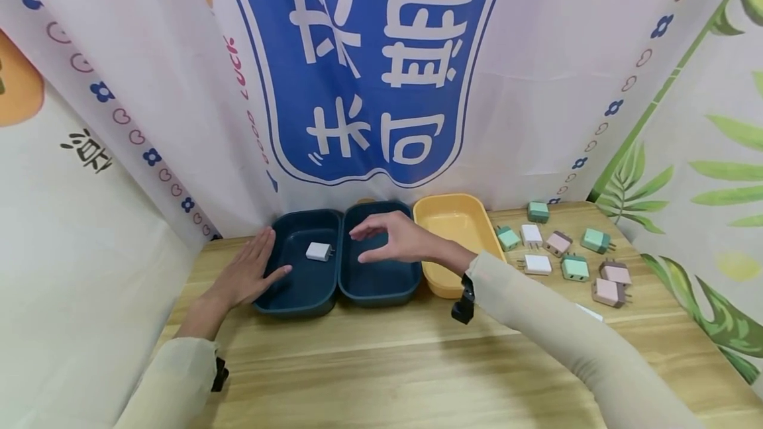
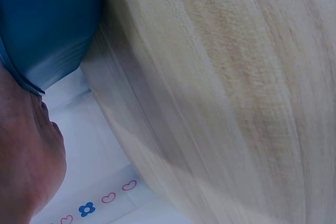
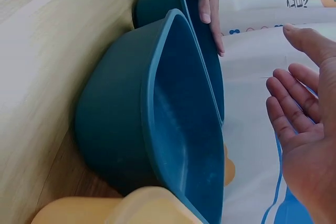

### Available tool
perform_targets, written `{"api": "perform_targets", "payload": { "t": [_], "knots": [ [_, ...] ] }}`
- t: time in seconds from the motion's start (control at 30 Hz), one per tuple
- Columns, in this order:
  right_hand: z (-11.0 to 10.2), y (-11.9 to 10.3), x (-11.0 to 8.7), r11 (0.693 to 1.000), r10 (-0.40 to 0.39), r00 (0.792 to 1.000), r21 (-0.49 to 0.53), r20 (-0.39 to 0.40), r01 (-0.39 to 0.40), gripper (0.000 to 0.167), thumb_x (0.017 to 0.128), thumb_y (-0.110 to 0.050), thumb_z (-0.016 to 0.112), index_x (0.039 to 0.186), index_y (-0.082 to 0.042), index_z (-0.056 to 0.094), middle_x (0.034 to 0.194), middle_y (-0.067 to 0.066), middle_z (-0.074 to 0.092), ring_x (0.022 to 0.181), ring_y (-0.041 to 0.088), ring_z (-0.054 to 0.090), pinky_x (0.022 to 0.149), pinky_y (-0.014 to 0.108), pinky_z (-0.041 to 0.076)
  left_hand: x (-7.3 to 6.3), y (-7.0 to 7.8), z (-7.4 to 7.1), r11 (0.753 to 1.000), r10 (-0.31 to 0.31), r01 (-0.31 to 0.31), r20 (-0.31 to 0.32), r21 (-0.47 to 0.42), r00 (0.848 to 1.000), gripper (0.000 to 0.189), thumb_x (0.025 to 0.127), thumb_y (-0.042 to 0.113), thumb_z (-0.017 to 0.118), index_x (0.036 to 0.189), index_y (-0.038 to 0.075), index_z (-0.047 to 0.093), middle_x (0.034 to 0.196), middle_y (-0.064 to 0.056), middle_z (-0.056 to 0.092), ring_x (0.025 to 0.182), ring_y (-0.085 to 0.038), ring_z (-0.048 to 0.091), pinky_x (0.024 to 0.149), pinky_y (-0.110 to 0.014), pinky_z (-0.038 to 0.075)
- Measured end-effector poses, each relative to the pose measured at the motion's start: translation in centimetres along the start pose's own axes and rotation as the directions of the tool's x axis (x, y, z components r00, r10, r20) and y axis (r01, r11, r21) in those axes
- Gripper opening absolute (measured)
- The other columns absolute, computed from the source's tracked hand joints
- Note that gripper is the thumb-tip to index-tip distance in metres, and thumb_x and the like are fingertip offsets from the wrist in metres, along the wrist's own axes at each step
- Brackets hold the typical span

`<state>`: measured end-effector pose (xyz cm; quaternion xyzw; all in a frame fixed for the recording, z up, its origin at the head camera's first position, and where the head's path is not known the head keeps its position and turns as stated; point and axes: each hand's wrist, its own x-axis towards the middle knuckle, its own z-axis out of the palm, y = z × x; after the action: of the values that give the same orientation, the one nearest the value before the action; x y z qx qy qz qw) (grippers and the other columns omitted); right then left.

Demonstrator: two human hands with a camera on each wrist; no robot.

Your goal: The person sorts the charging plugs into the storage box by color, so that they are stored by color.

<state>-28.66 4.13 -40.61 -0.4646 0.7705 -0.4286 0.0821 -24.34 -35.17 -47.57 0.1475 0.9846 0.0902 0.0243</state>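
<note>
My left hand [image 1: 244, 275] lies with straight fingers on the left rim of the left dark blue bin [image 1: 298, 310], its thumb reaching over the inside. In that bin sits one white charger plug [image 1: 319, 252], prongs to the right. Over the middle dark blue bin [image 1: 381, 298] hovers my right hand [image 1: 396, 237], thumb and fingers apart and holding nothing. The right wrist view shows its bare palm [image 3: 310, 161] above the bin's rim [image 3: 149, 103]. A yellow bin [image 1: 438, 280] stands just right of the middle one, under my right wrist.
Right of the yellow bin, several charger plugs are scattered on the wooden table [image 1: 381, 363]: green [image 1: 575, 268], white [image 1: 538, 265] and pink [image 1: 608, 292]. Another white item [image 1: 589, 312] is partly hidden by my right sleeve. A printed curtain [image 1: 524, 118] hangs behind the bins.
</note>
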Motion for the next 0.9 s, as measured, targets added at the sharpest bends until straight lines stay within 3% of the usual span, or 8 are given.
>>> {"api": "perform_targets", "payload": {
  "t": [0.2,0.53,0.77,0.9],
  "knots": [
    [-0.8,-0.5,-1.3,0.999,0.003,1.000,-0.036,-0.004,-0.003,0.048,0.092,-0.026,0.085,0.135,-0.008,0.072,0.130,0.008,0.073,0.120,0.027,0.069,0.105,0.032,0.056,-0.1,0.2,-0.2,1.000,-0.007,0.007,-0.005,0.004,1.000,0.101,0.106,0.065,0.046,0.168,-0.004,0.005,0.175,-0.027,0.004,0.162,-0.046,0.009,0.129,-0.065,0.010],
    [-2.0,-0.8,-3.9,0.999,-0.009,1.000,-0.047,0.000,0.008,0.046,0.092,-0.026,0.085,0.133,-0.009,0.073,0.130,0.012,0.074,0.117,0.023,0.070,0.102,0.049,0.058,-0.4,0.3,-0.2,1.000,-0.018,0.018,0.021,0.004,1.000,0.100,0.107,0.064,0.044,0.168,-0.004,0.003,0.176,-0.027,0.001,0.162,-0.046,0.006,0.130,-0.064,0.008],
    [-3.2,-1.0,-5.9,0.997,0.004,1.000,-0.077,-0.005,-0.004,0.045,0.090,-0.026,0.087,0.131,-0.011,0.074,0.127,0.004,0.075,0.115,0.020,0.071,0.101,0.036,0.059,-0.3,0.3,-0.2,1.000,-0.023,0.023,0.023,0.000,0.999,0.101,0.107,0.065,0.043,0.168,-0.004,0.003,0.176,-0.027,0.001,0.162,-0.046,0.006,0.130,-0.064,0.007],
    [-3.7,-0.9,-7.1,0.998,0.015,0.999,-0.056,-0.028,-0.016,0.044,0.089,-0.023,0.089,0.129,-0.012,0.075,0.126,0.001,0.075,0.114,0.017,0.071,0.099,0.048,0.060,-0.3,0.2,-0.2,1.000,-0.021,0.021,0.021,-0.001,1.000,0.100,0.107,0.065,0.043,0.168,-0.005,0.004,0.175,-0.027,0.002,0.162,-0.046,0.006,0.130,-0.064,0.007]
  ]
}}
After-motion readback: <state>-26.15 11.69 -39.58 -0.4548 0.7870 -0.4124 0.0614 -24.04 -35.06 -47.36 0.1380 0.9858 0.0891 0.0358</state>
